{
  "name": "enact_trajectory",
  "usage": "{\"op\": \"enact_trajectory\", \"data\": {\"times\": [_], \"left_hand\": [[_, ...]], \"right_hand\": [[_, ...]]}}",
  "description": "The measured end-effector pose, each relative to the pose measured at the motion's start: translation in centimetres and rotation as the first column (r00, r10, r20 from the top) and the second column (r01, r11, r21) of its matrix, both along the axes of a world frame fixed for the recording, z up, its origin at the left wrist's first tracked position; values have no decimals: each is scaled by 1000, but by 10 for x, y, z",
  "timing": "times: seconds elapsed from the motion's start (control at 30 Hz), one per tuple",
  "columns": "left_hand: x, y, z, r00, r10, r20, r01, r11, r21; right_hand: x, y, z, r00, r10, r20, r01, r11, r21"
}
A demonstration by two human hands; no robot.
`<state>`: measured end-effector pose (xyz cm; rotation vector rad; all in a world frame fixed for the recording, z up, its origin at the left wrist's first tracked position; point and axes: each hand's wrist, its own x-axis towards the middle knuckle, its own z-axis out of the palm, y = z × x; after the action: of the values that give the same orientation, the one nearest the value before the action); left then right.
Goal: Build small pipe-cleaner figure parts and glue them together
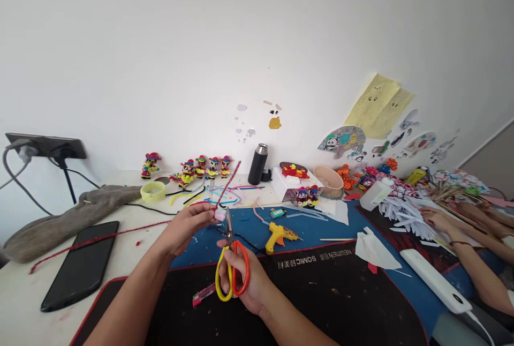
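Left fingers: one left hand (pixel 187 231), fingertips pressed together on one pale pink piece (pixel 219 215).
Right fingers: one right hand (pixel 247 281), curled through both handles of one pair of scissors (pixel 228 236).
Pink piece: held above the blue mat (pixel 251 220), just beside the blades.
Red cords: two; one rises by the left fingertips (pixel 231 182), one crosses the phone (pixel 82 265).
Glue gun: one, yellow (pixel 276 236), lying right of the scissors.
Flask: one (pixel 257 165), upright near the wall.
Figurines: one alone (pixel 150 166), at least four grouped, two by the white box (pixel 283 189).
Co-worker: a hand (pixel 437 220) at one heap of paper strips (pixel 405 220).
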<state>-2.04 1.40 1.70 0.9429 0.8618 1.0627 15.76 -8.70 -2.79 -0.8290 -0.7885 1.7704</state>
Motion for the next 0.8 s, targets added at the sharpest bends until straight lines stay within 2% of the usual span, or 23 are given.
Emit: {"op": "enact_trajectory", "data": {"times": [0.3,0.4,0.5,0.57,0.63,0.8], "left_hand": [[-9,7,3,989,122,-83,-115,990,81],[-8,7,1,974,152,-166,-133,983,124],[-7,8,-1,942,184,-280,-139,975,170],[-5,8,-2,912,208,-354,-144,970,198],[-4,8,-3,882,232,-410,-149,963,226],[-1,6,0,819,268,-507,-137,950,282]], "right_hand": [[27,-4,4,984,-136,111,131,990,49],[45,-4,7,974,-161,159,152,986,67],[66,-3,9,945,-277,176,267,961,77],[77,-4,10,929,-312,197,303,950,73],[82,-7,11,933,-285,220,273,959,81],[75,-17,15,947,-90,308,62,993,100]]}}
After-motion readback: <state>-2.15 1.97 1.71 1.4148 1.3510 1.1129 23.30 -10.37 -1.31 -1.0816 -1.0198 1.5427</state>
